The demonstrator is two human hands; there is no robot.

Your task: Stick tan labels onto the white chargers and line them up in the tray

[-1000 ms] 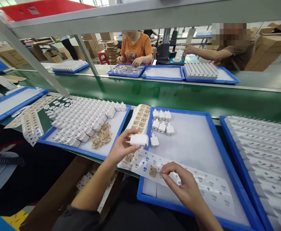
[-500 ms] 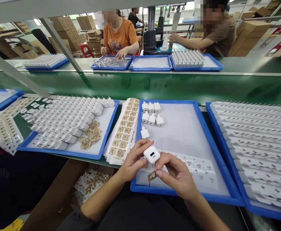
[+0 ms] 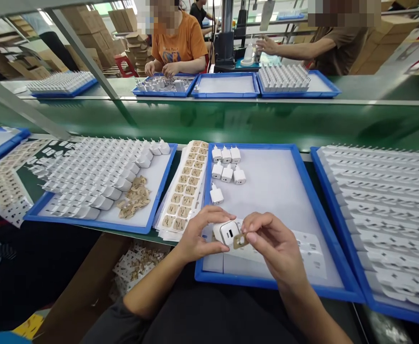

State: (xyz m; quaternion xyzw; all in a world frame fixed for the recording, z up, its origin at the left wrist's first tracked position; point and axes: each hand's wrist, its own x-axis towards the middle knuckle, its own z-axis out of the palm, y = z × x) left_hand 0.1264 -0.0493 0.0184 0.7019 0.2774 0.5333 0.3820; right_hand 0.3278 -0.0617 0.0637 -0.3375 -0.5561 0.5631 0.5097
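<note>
Centrally, both hands hold charger above tray's near edge.

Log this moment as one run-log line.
left hand: holds white charger | right hand: pinches tan sticker at charger's port face | below: blue tray, seven chargers standing
</note>
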